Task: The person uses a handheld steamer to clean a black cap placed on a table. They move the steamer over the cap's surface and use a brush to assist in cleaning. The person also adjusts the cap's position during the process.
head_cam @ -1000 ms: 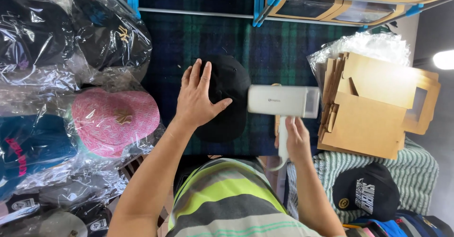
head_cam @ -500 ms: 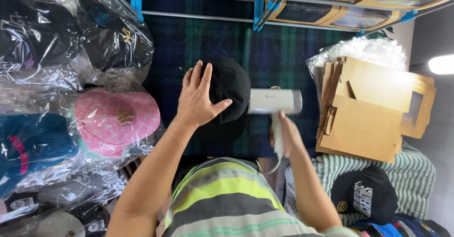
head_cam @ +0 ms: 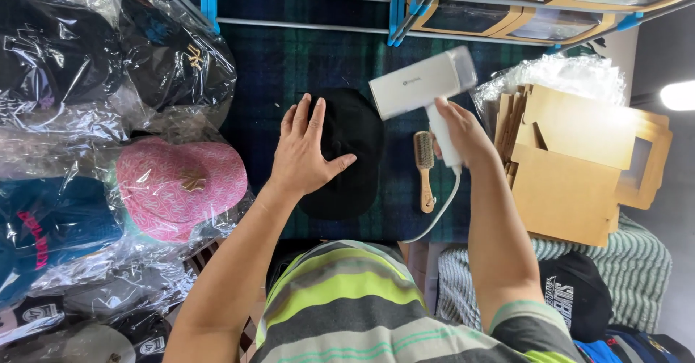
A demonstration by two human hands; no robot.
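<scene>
A black cap (head_cam: pixel 355 142) lies on a dark green plaid cloth (head_cam: pixel 304 52). My left hand (head_cam: pixel 304 153) rests flat on the cap's left side, fingers spread. My right hand (head_cam: pixel 460 131) grips the handle of a white handheld steamer (head_cam: pixel 423 88), whose head is lifted and tilted above the cap's right edge. Its white cord (head_cam: pixel 443 214) trails down toward me. A small wooden brush (head_cam: pixel 425 167) lies on the cloth between the cap and my right forearm.
Caps in clear plastic bags fill the left: black ones (head_cam: pixel 174 52), a pink one (head_cam: pixel 181 186), a teal one (head_cam: pixel 43 222). Flat brown cardboard boxes (head_cam: pixel 572 160) stack at the right. Another black cap (head_cam: pixel 575 290) sits on a striped cloth. A metal rack (head_cam: pixel 405 1) crosses the top.
My right hand has lifted the steamer up and to the right, tilting its head; the wooden brush beneath it now shows. My left hand stays on the black cap.
</scene>
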